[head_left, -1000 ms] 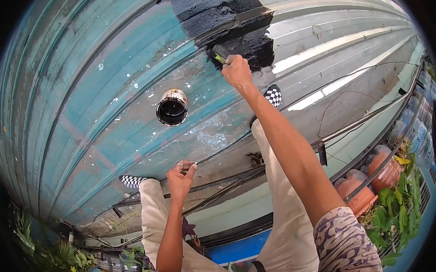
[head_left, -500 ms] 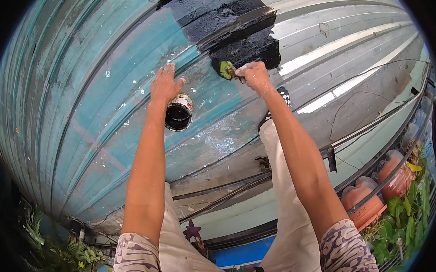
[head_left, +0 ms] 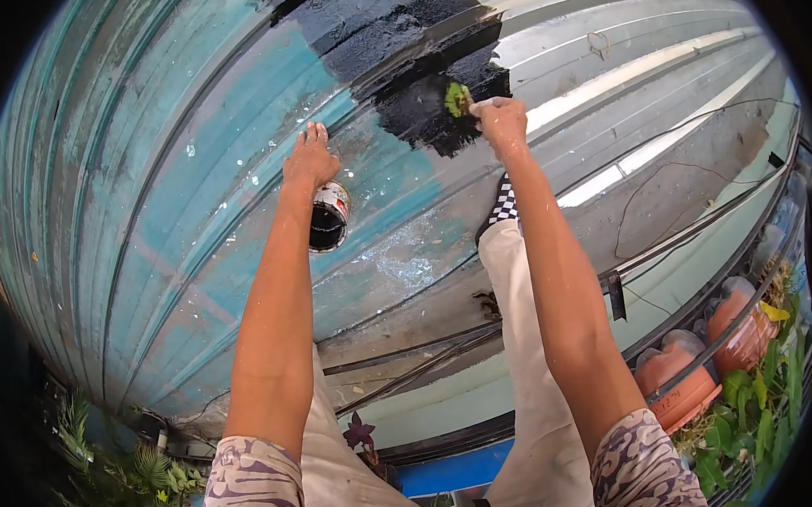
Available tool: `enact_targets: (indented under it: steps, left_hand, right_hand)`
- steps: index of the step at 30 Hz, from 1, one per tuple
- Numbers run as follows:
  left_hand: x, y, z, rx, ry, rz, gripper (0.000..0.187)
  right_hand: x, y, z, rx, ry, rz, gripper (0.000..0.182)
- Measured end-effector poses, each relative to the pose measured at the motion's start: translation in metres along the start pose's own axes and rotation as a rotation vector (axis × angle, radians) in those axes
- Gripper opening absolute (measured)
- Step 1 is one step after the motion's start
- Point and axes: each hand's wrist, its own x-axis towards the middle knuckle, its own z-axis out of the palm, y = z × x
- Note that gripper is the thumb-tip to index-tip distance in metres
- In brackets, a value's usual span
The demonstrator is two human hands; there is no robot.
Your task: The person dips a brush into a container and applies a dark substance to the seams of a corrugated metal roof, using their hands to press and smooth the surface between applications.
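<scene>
My right hand (head_left: 502, 124) is closed around a paintbrush (head_left: 457, 99) with a bright green part, held over the wet black paint patch (head_left: 409, 113). Its bristles are hard to make out. The patch has a ragged lower edge on the ribbed metal sheeting (head_left: 266, 151), which is faded turquoise on the left and bare grey on the right. My left hand (head_left: 309, 156) lies on the turquoise side with fingers stretched out, holding nothing. Just below that hand stands a small can (head_left: 331, 202) of black paint, tilted in view, with dark drips on its rim.
My checkered shoe (head_left: 503, 199) rests on the sheeting below my right hand. A thin wire (head_left: 638, 180) loops across the grey side. Beyond the roof edge are orange pots (head_left: 672, 378) and green plants (head_left: 739, 420); more plants (head_left: 135, 474) grow at lower left.
My right hand has moved right and slightly up with the paintbrush. Black paint now reaches farther down where the brush was. My left hand stays resting near the can.
</scene>
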Motion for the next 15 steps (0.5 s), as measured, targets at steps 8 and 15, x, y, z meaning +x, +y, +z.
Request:
enact_targets:
  steps: [8, 15]
  left_hand:
    - [-0.005, 0.007, -0.013, 0.058, -0.040, 0.013, 0.080]
    - [0.005, 0.001, -0.011, 0.131, -0.059, 0.062, 0.079]
  right_hand:
    - [-0.047, 0.017, 0.064, -0.533, 0.055, -0.502, 0.023]
    - [0.020, 0.026, -0.065, -0.338, 0.152, 0.105, 0.026]
